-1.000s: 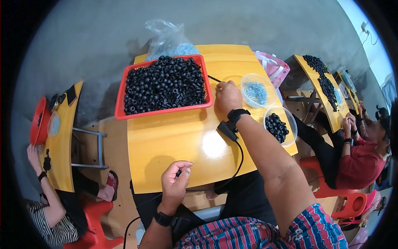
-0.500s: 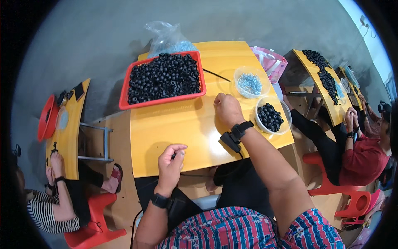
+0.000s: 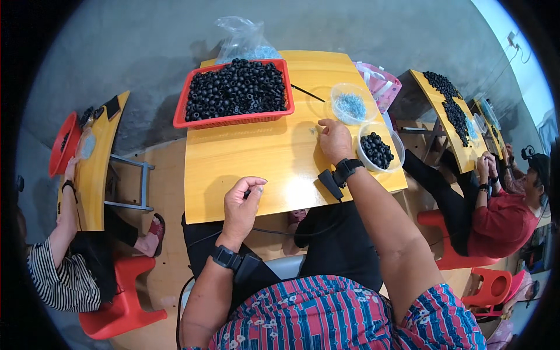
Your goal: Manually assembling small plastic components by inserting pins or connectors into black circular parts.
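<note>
My left hand (image 3: 240, 205) is raised over the near left part of the yellow table (image 3: 233, 169). Its thumb and fingers are closed on a small black piece (image 3: 247, 193), mostly hidden. My right hand (image 3: 336, 142) rests low over the table's right side, fingers curled inward; what they hold, if anything, is hidden. Just beside it stands a clear round tub (image 3: 400, 153) with black ring-like pieces (image 3: 376, 151). Beyond the fingers, a second clear tub (image 3: 373, 111) contains tiny light-blue pieces (image 3: 350, 106).
A red basket (image 3: 236, 121) heaped with black pieces fills the table's far left. Behind it sits a clear plastic bag (image 3: 242, 41); a thin black stick (image 3: 307, 93) lies to its right. Co-workers sit at yellow tables (image 3: 446, 119) on both sides. A pink bag (image 3: 382, 87) is beyond the right edge.
My right hand has shifted slightly right and away from me, nearer the tub of light-blue pieces. My left hand keeps its grip. The co-worker at left has reached toward the red basin.
</note>
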The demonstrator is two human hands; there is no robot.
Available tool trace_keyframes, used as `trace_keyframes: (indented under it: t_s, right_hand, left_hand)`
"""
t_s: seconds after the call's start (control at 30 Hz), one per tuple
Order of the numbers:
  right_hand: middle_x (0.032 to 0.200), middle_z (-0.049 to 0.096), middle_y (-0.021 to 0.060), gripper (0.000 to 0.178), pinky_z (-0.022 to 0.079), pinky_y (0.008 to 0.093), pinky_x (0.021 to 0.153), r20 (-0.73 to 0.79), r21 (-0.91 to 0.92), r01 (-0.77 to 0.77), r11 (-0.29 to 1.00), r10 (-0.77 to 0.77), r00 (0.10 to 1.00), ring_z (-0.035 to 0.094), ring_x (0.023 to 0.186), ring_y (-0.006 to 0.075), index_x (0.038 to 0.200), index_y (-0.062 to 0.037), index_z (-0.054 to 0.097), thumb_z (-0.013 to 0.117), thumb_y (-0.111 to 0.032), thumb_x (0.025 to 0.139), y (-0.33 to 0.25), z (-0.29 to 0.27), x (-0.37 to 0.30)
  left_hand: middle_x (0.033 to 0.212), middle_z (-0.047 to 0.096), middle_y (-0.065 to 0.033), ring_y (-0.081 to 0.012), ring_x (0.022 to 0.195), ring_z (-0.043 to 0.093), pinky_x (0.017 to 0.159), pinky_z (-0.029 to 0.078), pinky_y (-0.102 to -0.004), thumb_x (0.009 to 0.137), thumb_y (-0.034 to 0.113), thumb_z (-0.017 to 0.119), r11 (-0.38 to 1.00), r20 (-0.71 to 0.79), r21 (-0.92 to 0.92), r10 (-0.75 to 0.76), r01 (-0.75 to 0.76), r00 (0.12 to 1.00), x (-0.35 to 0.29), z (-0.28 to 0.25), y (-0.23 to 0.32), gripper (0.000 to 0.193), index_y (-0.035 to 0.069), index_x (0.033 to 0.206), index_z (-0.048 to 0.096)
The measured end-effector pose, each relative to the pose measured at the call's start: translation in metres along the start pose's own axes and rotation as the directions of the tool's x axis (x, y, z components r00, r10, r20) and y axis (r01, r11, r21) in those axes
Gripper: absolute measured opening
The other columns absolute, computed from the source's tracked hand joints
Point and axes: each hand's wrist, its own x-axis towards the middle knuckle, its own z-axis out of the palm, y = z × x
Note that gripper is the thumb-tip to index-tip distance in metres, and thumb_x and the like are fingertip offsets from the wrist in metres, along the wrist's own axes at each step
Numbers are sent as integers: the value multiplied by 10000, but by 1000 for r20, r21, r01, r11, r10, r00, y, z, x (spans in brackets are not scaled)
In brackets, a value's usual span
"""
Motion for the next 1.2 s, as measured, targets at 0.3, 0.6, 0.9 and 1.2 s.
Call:
trace_keyframes:
  t_s: [0.3, 0.6, 0.9, 1.2]
  right_hand:
    - [1002, 600, 178, 142, 494, 435, 829, 154, -188, 154, 970, -126, 980, 615, 928, 355, 900, -42, 667, 668, -161, 822, -12, 2, -2]
    - [917, 624, 177, 116, 503, 433, 795, 125, -121, 270, 955, -255, 959, 619, 879, 355, 849, -44, 681, 656, -148, 804, -4, 3, -15]
    - [905, 627, 165, 108, 503, 422, 792, 177, -11, 290, 957, -284, 942, 620, 864, 344, 855, -66, 709, 638, -112, 788, -2, -3, -33]
    - [920, 629, 162, 142, 500, 435, 804, 116, -108, 301, 947, -289, 950, 621, 872, 362, 858, -65, 706, 578, -122, 833, -18, -3, -49]
  left_hand:
    - [786, 533, 47, -31, 700, 437, 633, 386, -190, 933, 49, 572, 1000, 10, -25, 3, -3, 1000, 0, -2, 1, 107, -1, 1000, 638]
    - [769, 486, 59, 8, 531, 337, 444, 263, -160, 955, 70, 546, 998, 40, 18, 60, -61, 997, 2, -4, -5, 129, 21, 1054, 611]
    - [775, 490, 61, 13, 535, 347, 453, 271, -158, 953, 70, 548, 997, 37, 31, 73, -74, 997, 2, -5, -6, 129, 23, 1055, 614]
    - [781, 501, 62, 8, 548, 356, 465, 288, -159, 951, 70, 554, 994, 41, 48, 93, -95, 995, 2, -6, -9, 127, 20, 1048, 618]
